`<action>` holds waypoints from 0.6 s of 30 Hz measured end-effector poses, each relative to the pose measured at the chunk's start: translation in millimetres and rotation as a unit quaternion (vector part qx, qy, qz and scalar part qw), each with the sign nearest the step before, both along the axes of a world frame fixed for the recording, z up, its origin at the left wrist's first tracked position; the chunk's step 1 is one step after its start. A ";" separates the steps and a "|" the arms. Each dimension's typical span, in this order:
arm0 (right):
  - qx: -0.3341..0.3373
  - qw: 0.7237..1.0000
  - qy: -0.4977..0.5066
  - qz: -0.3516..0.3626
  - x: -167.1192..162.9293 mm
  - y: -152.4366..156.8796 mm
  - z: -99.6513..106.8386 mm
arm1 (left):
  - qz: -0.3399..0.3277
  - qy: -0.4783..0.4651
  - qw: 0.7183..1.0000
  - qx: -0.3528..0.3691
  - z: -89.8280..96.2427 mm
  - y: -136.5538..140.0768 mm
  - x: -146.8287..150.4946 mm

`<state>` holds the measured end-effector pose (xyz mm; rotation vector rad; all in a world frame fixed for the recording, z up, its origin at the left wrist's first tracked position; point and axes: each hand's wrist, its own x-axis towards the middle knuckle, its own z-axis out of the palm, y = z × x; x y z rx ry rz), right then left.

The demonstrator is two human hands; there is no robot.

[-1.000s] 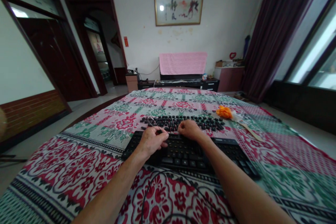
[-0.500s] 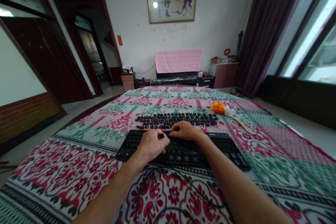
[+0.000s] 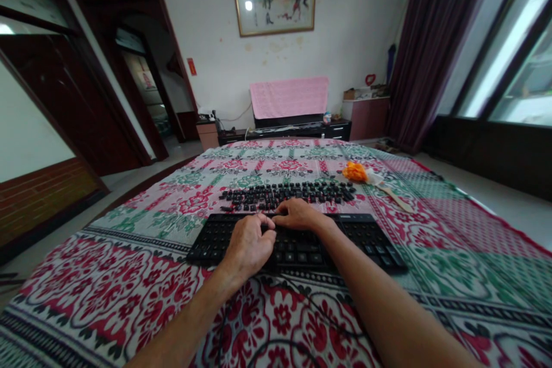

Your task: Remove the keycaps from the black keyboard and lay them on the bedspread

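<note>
A black keyboard (image 3: 374, 240) lies across the cloth in front of me, with rows of keycaps in place at its near middle and right. Over its middle, my left hand (image 3: 252, 244) is curled with thumb and forefinger pinched together. My right hand (image 3: 298, 215) reaches in from the right, fingers closed, its tips close beside the left fingertips. Whatever sits between the fingers is too small or hidden to make out. Just beyond the keyboard, many loose black keycaps (image 3: 249, 198) lie in rough rows.
A patterned red, green and white cloth (image 3: 142, 276) covers the table. An orange-and-white duster (image 3: 356, 172) with a pale handle rests at the right. The black cable (image 3: 319, 310) loops over the cloth nearest me. Against the far wall stands a low cabinet with a pink cloth (image 3: 288, 98).
The view has shifted slightly. My right hand's fingertips have come closer to my left, and both hands stay closed over the middle of the keyboard.
</note>
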<state>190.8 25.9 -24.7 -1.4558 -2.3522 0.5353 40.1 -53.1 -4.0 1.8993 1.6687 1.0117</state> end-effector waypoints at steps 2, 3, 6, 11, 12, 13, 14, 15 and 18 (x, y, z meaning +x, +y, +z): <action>0.009 1.000 -0.002 -0.009 -1.1 -0.4 -1.6 | 0.001 -0.013 1.000 -0.018 2.2 1.1 -1.7; 0.014 1.000 -0.003 -0.012 -1.3 -0.6 -2.3 | 0.002 -0.013 1.000 -0.025 3.2 1.7 -2.1; 0.029 0.999 -0.016 -0.020 -1.3 -1.8 -2.5 | 0.005 -0.023 0.999 -0.048 4.0 4.6 -2.0; 0.023 0.999 -0.032 -0.033 -2.1 -5.2 1.4 | 0.007 -0.127 0.974 -0.189 6.1 13.6 -7.4; 0.021 0.999 -0.032 -0.036 -2.3 -5.7 1.9 | 0.005 -0.149 0.966 -0.211 8.5 15.4 -10.4; 0.020 0.999 -0.033 -0.037 -2.4 -5.9 2.0 | 0.005 -0.167 0.960 -0.224 11.3 16.9 -13.9; 0.021 0.999 -0.033 -0.037 -2.3 -5.9 1.8 | 0.006 -0.184 0.954 -0.237 14.2 18.2 -17.7; 0.023 0.999 -0.031 -0.037 -2.1 -5.6 1.3 | 0.009 -0.199 0.949 -0.243 16.7 19.1 -21.3; 0.026 0.999 -0.018 -0.019 -0.6 -3.3 -0.4 | 0.027 -0.198 0.953 -0.227 20.2 20.0 -28.4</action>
